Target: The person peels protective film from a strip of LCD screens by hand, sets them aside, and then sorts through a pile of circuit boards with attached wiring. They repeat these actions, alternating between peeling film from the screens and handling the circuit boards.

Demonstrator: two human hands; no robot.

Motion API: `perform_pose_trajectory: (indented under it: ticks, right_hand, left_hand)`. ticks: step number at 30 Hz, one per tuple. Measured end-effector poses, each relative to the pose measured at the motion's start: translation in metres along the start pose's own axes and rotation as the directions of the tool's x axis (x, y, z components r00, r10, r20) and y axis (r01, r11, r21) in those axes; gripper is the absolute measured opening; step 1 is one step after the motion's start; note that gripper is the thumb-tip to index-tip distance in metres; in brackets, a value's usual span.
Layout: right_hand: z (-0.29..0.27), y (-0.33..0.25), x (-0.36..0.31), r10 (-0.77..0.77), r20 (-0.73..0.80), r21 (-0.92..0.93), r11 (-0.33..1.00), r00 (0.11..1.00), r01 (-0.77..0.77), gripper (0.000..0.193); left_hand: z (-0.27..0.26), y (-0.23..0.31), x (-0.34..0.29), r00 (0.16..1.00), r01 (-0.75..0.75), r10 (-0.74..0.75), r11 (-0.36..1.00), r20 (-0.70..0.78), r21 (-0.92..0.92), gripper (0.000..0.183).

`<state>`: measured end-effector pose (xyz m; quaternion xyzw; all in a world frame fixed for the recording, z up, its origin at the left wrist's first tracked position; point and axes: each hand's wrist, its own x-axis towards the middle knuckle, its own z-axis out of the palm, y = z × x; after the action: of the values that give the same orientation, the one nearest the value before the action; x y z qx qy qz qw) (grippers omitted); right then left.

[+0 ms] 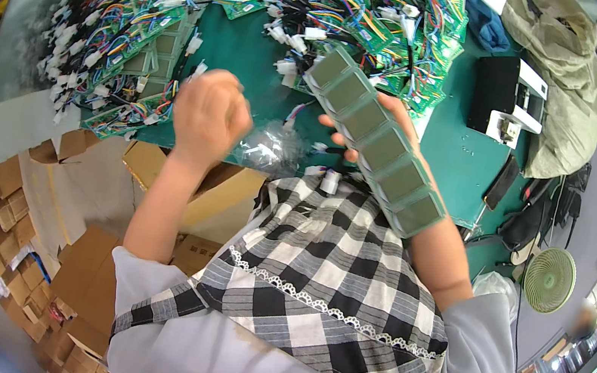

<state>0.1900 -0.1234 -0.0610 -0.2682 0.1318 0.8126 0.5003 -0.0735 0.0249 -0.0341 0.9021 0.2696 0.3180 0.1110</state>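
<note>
My right hand [401, 121] is wrapped round a strip of small glass display panels [381, 145], set in a slanting row with greenish edges. Its fingertips come out on the strip's left side, and the near end of the strip lies over my right wrist. To the left, my left hand [211, 115] is curled into a fist, slightly blurred by motion. Whatever it holds, if anything, is hidden behind the fingers. Close to that fist lies a heap of green circuit boards [139, 42] with coloured wires and white plugs. A clear plastic bag [272, 148] sits between my hands.
More wired circuit boards [371, 25] pile up at the back of the green table [238, 44]. A black-and-white device [507, 101] stands to the right, near a beige cloth [565, 79] and a small green fan [549, 280]. Cardboard boxes [84, 271] crowd the lower left.
</note>
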Motion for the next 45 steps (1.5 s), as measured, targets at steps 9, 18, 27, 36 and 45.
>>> perform_pose_trajectory:
  ticks: [9, 18, 27, 36, 45]
  right_hand:
    - [0.047, 0.005, -0.043, -0.039, -0.005, -0.179, 0.983, 0.999, 0.038, 0.066]
    - [0.059, 0.011, -0.070, -0.029, 0.045, -0.253, 0.967, 0.999, 0.040, 0.089]
    - [0.063, 0.002, -0.091, -0.308, -0.031, -0.235, 0.927, 0.951, 0.293, 0.093]
    - [0.059, -0.002, -0.096, -0.428, 0.027, -0.098, 0.898, 0.904, 0.428, 0.087]
    - [0.062, -0.028, -0.101, -0.517, 0.191, -0.053, 0.843, 0.834, 0.535, 0.087]
  left_hand:
    - [0.073, -0.053, -0.064, 0.695, 0.039, 0.019, 0.997, 0.718, -0.063, 0.018]
    - [0.084, -0.034, -0.059, 0.715, 0.370, -0.424, 0.904, 0.556, 0.214, 0.044]
    - [0.054, 0.006, -0.098, 0.689, 0.539, -0.492, 0.839, 0.532, 0.078, 0.030]
    - [0.047, 0.003, -0.087, 0.662, 0.669, -0.516, 0.734, 0.544, -0.118, 0.025]
    - [0.091, -0.034, -0.113, 0.909, 0.283, -0.348, 0.919, 0.228, 0.276, 0.022]
